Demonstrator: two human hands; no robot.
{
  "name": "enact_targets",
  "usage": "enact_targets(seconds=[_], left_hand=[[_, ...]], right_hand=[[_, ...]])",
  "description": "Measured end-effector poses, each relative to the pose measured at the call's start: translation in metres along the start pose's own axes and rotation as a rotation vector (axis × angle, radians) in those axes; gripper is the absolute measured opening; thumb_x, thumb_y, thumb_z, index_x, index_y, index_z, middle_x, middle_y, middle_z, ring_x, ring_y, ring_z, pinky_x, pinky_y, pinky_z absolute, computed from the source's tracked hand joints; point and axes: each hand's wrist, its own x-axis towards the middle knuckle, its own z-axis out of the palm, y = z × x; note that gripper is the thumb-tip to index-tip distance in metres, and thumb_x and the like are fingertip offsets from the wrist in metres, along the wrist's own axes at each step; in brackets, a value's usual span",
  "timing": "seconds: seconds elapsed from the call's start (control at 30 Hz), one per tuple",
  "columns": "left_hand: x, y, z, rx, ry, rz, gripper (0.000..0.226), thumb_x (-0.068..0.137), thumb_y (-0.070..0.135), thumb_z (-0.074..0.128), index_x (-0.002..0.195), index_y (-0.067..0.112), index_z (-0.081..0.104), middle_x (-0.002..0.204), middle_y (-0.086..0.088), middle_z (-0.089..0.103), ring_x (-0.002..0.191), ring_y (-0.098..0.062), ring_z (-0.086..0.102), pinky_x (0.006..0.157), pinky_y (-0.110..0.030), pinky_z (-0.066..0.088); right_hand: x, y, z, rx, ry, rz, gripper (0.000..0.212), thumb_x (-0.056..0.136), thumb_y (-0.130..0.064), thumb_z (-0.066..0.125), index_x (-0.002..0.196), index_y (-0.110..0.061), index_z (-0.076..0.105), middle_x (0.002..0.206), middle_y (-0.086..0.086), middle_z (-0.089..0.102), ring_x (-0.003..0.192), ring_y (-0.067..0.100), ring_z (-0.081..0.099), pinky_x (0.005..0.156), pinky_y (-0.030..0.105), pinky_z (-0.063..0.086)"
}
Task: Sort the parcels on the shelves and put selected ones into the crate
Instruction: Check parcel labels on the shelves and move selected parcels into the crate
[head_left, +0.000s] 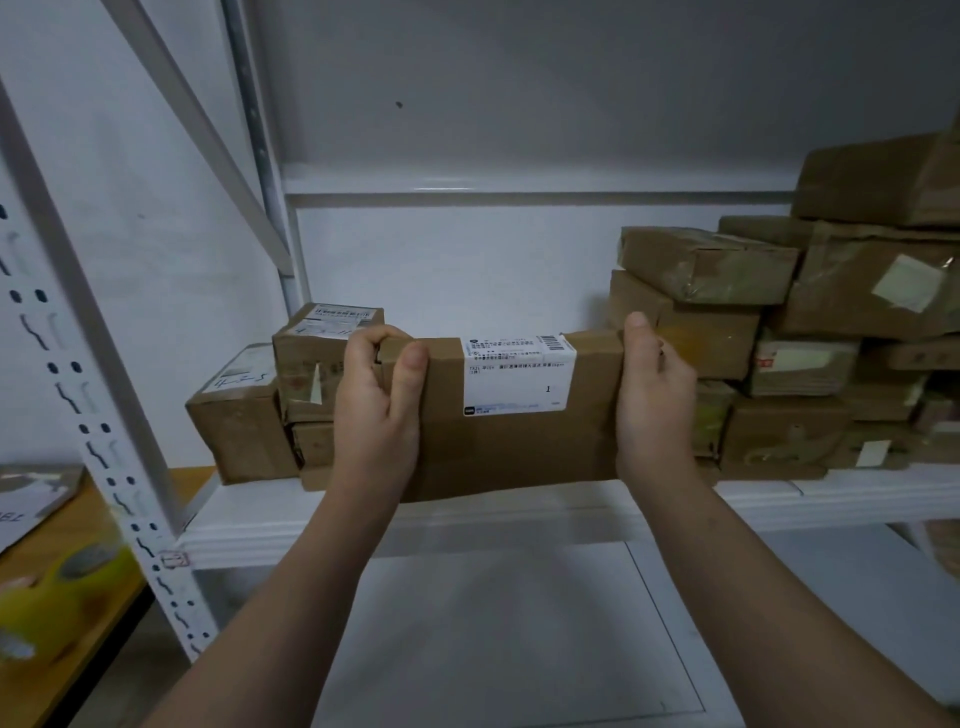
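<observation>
- Gripping the long parcel (519, 447) at both ends, two bare forearms reach in from 6 o'clock.
- Close by at 8 o'clock, a blurred yellow tape roll (57, 597) sits on a wooden table (171, 483).
- Left hand (376, 410) on the 9 o'clock end: fingers curled over the top edge, thumb flat on the front face.
- Right hand (655, 405) on the 3 o'clock end: palm against the end, thumb pointing to 12 up the corner, fingers wrapped behind and out of sight.
- The parcel is level at dead centre, its white label (519, 374) facing us, over the front lip of the white shelf (467, 519). Whether its base rests there, I can't tell.
- Behind at 9 o'clock, a small stack of boxes (244, 431); towards 2 and 3 o'clock, a bigger pile of taped boxes (779, 312) on the same shelf.
</observation>
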Motion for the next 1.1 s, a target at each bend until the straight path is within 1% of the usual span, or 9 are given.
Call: enact_targets(seconds=[0.2,0.33,0.43,0.5,0.57,0.63,0.73,0.87,1.1], left_hand=[[0.0,-0.002,-0.007,-0.026,-0.06,-0.069,0.023,0.095,0.039,0.044,0.107,0.02,0.047,0.089,0.012,0.053,0.077,0.017,0.051,0.066,-0.002,0.037],[-0.017,-0.005,-0.027,-0.258,-0.378,-0.173,0.033,0.087,0.038,0.065,0.112,0.037,0.044,0.102,0.018,0.063,0.094,0.006,0.06,0.077,-0.013,0.05],[-0.037,-0.015,-0.041,0.064,-0.465,0.182,0.041,0.074,0.035,0.063,0.111,0.041,0.045,0.11,0.032,0.056,0.096,0.004,0.057,0.076,-0.011,0.048],[-0.044,-0.024,-0.042,0.265,-0.448,0.492,0.046,0.074,0.03,0.063,0.118,0.031,0.049,0.118,0.021,0.056,0.1,-0.002,0.057,0.084,-0.01,0.045],[-0.048,-0.036,-0.037,0.409,-0.46,0.766,0.044,0.082,0.025,0.064,0.123,0.018,0.051,0.128,0.003,0.055,0.113,-0.016,0.057,0.094,-0.025,0.045],[-0.051,-0.046,-0.03,0.493,-0.456,0.854,0.04,0.089,0.022,0.06,0.128,0.017,0.05,0.133,-0.001,0.054,0.119,-0.021,0.055,0.097,-0.035,0.045],[-0.051,-0.053,-0.019,0.569,-0.425,0.852,0.039,0.091,0.019,0.055,0.13,0.018,0.049,0.13,-0.004,0.061,0.119,-0.024,0.054,0.095,-0.037,0.042],[-0.034,-0.057,-0.004,0.675,-0.377,0.829,0.039,0.088,0.017,0.053,0.127,0.019,0.05,0.125,-0.006,0.064,0.113,-0.025,0.054,0.089,-0.037,0.04],[-0.005,-0.078,0.008,0.964,-0.281,0.727,0.042,0.081,0.012,0.063,0.123,0.018,0.058,0.118,-0.007,0.064,0.109,-0.028,0.054,0.095,-0.046,0.032]], right_hand=[[-0.001,-0.001,0.004,-0.007,-0.008,0.048,0.041,0.096,-0.045,0.048,0.069,-0.014,0.052,0.07,0.005,0.06,0.067,0.015,0.06,0.064,0.027,0.047],[0.0,0.007,-0.006,0.211,-0.011,0.206,0.033,0.093,-0.045,0.053,0.074,-0.02,0.063,0.07,-0.002,0.066,0.072,0.015,0.065,0.07,0.031,0.051],[-0.002,0.019,-0.019,0.359,-0.074,0.26,0.031,0.078,-0.051,0.058,0.089,-0.023,0.064,0.089,0.004,0.062,0.092,0.025,0.059,0.083,0.041,0.044],[-0.006,0.028,-0.022,0.287,-0.117,0.28,0.027,0.086,-0.049,0.057,0.102,-0.027,0.059,0.093,0.002,0.059,0.089,0.02,0.057,0.081,0.035,0.042],[-0.01,0.034,-0.019,0.191,-0.125,0.351,0.025,0.097,-0.038,0.053,0.118,-0.027,0.05,0.097,0.002,0.061,0.083,0.015,0.06,0.073,0.03,0.047],[-0.015,0.034,-0.014,0.195,-0.142,0.454,0.035,0.096,-0.029,0.057,0.126,-0.023,0.042,0.094,0.005,0.064,0.08,0.015,0.063,0.067,0.029,0.05],[-0.023,0.031,-0.009,0.184,-0.215,0.536,0.047,0.09,-0.023,0.065,0.129,-0.022,0.039,0.096,0.008,0.067,0.083,0.019,0.064,0.061,0.031,0.05],[-0.032,0.03,0.003,0.149,-0.401,0.555,0.046,0.089,-0.013,0.063,0.127,-0.029,0.044,0.108,0.003,0.06,0.097,0.023,0.062,0.073,0.043,0.058],[-0.005,0.054,0.057,-0.103,-0.298,0.216,0.038,0.094,-0.017,0.056,0.131,-0.017,0.054,0.124,0.006,0.062,0.112,0.019,0.059,0.097,0.043,0.051]])
